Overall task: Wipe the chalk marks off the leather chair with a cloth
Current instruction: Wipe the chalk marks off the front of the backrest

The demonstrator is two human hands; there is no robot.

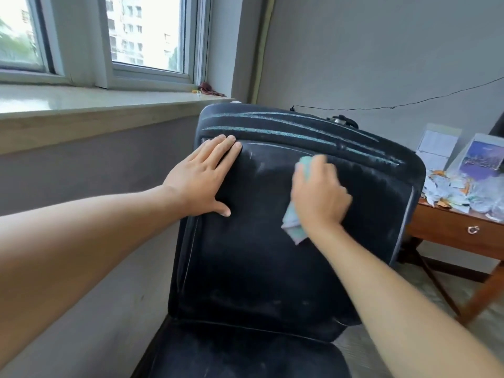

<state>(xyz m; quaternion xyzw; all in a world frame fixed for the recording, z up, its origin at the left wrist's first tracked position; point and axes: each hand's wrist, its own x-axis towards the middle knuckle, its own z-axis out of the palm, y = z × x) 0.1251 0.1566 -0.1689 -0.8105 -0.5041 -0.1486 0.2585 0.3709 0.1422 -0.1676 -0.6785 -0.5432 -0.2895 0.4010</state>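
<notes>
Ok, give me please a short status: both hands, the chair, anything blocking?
Left hand flat on backrest. Right hand grips cloth, pressed to backrest. Chalk lines remain on top. Nothing blocking.

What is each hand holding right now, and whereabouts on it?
The right hand grips a light blue-green cloth bunched around its middle, both ends sticking out. The left hand holds nothing; it rests flat on the chair back.

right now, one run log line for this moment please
step: wiping backrest | left hand: flat on chair | right hand: rubbing cloth | chalk lines: remain on top edge
</notes>
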